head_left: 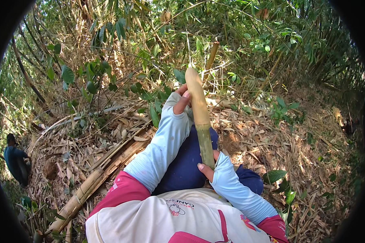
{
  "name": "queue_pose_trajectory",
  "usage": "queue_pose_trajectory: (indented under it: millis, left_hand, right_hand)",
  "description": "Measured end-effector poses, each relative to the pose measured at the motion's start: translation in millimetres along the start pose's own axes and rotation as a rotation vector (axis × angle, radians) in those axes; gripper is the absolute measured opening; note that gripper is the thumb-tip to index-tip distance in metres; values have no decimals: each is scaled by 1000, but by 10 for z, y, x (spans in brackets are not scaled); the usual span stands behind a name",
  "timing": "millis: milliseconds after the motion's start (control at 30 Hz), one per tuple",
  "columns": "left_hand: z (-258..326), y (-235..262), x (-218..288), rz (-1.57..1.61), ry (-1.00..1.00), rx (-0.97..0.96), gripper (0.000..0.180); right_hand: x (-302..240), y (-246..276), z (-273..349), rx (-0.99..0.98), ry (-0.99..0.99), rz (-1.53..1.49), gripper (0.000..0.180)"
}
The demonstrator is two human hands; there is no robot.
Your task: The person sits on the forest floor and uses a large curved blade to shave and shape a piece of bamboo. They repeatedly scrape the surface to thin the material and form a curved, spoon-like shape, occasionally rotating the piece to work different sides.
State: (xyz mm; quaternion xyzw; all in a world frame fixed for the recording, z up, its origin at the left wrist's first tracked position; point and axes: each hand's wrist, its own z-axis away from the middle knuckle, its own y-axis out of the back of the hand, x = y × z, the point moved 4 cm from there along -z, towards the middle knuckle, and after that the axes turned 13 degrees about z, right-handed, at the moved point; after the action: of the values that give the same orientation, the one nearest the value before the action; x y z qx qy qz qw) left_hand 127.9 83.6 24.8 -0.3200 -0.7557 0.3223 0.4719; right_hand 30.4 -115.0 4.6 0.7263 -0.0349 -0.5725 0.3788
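Observation:
A long peeled bamboo shoot (199, 109) stands nearly upright in front of me, pale yellow at its upper part and greenish lower down. My left hand (181, 100) wraps around its upper part just under the tip, fingers curled behind it. My right hand (209, 165) grips its lower end, thumb pressed against the stem. Both arms wear light blue sleeves that cover the palms. My dark blue trousers (182, 166) lie right behind the shoot.
Dry bamboo leaves and husks cover the sloping ground (271, 141). A thick fallen bamboo pole (91, 184) lies at my left. Dense green bamboo thicket (150, 48) rises ahead. Another person in dark clothes (15, 160) crouches at the far left.

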Motion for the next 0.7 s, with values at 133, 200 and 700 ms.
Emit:
queue_pose_trajectory:
  millis: [133, 200, 700]
  left_hand:
    - [-10, -147, 109, -128, -57, 122, 56]
    - [-25, -89, 108, -151, -97, 191, 53]
    - [-257, 52, 123, 116, -194, 276, 46]
  right_hand:
    - [37, -10, -3, -4, -10, 8, 27]
    - [48, -15, -2, -7, -22, 11, 27]
    - [164, -91, 14, -62, 105, -93, 44]
